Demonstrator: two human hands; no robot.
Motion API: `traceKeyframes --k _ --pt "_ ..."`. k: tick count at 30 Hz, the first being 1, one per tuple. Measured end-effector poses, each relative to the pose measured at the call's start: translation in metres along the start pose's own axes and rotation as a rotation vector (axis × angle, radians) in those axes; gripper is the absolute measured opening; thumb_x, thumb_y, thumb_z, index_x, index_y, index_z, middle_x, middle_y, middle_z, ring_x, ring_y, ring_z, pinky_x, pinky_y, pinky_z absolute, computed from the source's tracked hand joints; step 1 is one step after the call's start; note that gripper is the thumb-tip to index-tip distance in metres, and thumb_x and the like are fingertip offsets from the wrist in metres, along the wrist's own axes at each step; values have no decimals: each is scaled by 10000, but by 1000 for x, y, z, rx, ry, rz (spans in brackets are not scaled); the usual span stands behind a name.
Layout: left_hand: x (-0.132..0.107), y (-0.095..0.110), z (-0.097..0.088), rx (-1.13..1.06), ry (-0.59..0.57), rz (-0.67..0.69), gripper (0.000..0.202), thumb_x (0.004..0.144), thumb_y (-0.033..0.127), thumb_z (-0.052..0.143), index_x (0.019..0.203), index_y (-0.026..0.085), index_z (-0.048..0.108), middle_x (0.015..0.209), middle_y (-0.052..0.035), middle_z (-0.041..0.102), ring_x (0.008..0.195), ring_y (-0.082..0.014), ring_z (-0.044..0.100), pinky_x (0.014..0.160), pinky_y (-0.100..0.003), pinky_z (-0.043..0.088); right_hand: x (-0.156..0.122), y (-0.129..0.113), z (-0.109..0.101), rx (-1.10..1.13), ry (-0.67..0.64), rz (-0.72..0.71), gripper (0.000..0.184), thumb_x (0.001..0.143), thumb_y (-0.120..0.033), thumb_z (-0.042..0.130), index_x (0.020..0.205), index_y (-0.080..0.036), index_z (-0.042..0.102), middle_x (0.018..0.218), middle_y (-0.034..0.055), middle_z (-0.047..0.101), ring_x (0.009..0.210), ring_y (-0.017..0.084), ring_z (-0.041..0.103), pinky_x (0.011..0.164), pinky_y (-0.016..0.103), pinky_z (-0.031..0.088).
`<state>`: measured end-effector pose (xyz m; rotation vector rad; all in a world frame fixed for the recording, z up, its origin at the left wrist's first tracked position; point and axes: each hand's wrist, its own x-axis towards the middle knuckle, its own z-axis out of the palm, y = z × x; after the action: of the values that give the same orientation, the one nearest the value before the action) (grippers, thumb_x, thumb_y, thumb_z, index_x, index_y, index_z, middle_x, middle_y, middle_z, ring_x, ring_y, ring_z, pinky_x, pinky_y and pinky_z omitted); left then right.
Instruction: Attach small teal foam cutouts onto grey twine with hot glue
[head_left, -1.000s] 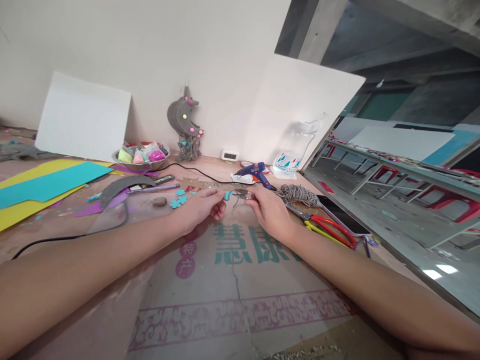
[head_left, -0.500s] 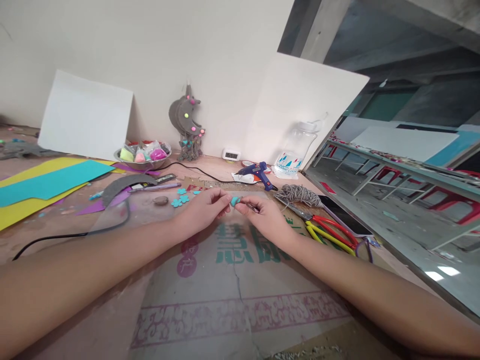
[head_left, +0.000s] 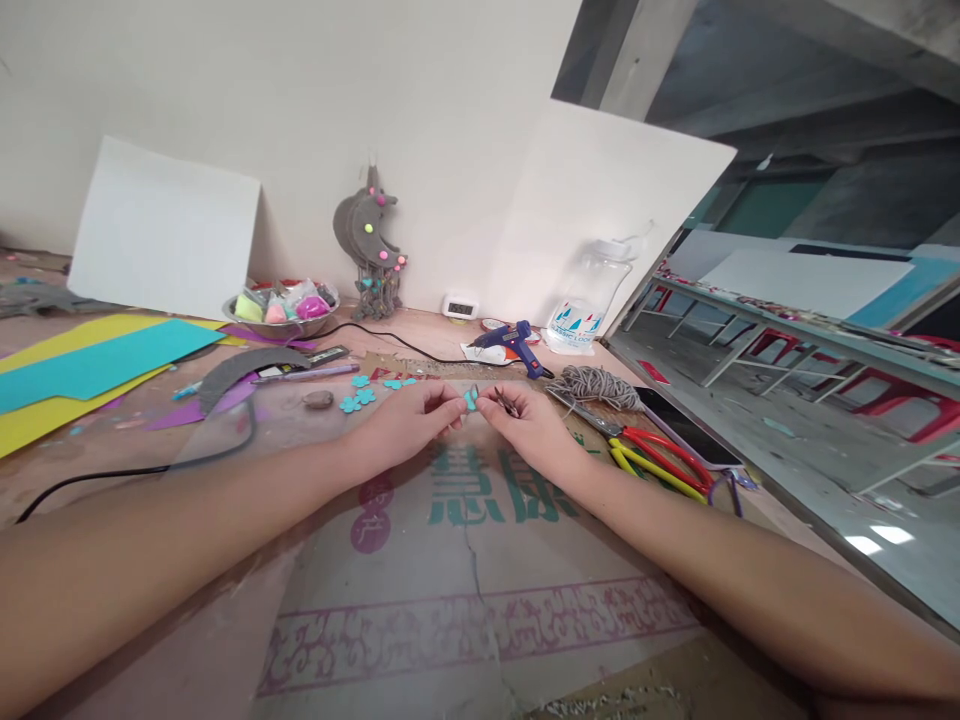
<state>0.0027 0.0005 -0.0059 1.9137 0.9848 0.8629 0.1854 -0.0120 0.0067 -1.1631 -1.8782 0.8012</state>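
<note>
Above a printed cardboard sheet, my two hands meet at their fingertips around a small turquoise foam piece. Thumb and fingers of my left hand are closed, pinching the piece from its left side. My right hand is closed on a small dark metal tool, most of it hidden by the fingers; its exact kind cannot be made out. Just left of my left hand lie several turquoise flower-shaped cutouts and a brown stone-like lump.
A blue glue gun lies behind my hands, near a clear plastic jug. Grey twine, red-and-yellow-handled scissors and a phone lie right. Left are turquoise foam sheets and a bowl of bagged clay.
The turquoise piece has turned between my fingertips, and my right fingers have shifted slightly around the metal tool. The view has moved slightly.
</note>
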Motion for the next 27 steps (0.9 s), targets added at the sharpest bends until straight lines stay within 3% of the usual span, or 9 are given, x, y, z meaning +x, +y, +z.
traceKeyframes --k 8,13,19,24,27 --pt "1 -3 1 -6 31 -17 292 858 430 441 735 182 534 637 27 524 566 -105 475 539 -220 361 2 6 -1 107 -8 -2 253 816 -421 544 797 -176 608 731 -9 568 695 132 502 678 261 384" --pt "-1 2 1 56 9 25 288 851 418 457 724 178 555 637 19 552 589 -114 498 557 -226 369 1 5 0 43 -4 8 220 795 -393 572 754 -178 593 694 -21 533 653 120 462 645 257 366" --pt "2 -2 1 -107 3 -68 283 826 437 493 740 173 551 655 15 568 574 -108 495 570 -232 391 8 8 -10 -69 208 -56 204 826 -394 517 849 -192 498 690 -21 451 629 124 420 612 259 372" --pt "9 -10 2 -228 74 -82 316 810 467 506 777 157 553 676 10 559 570 -102 484 560 -229 393 25 35 -32 -250 242 -57 248 762 -283 552 975 -161 521 830 32 524 737 156 492 727 314 426" --pt "10 -10 3 -233 67 -71 319 801 464 514 753 149 539 636 19 536 550 -98 472 548 -227 382 31 35 -40 -250 276 -47 330 715 -249 606 1026 -152 555 1030 99 575 950 214 537 893 391 407"
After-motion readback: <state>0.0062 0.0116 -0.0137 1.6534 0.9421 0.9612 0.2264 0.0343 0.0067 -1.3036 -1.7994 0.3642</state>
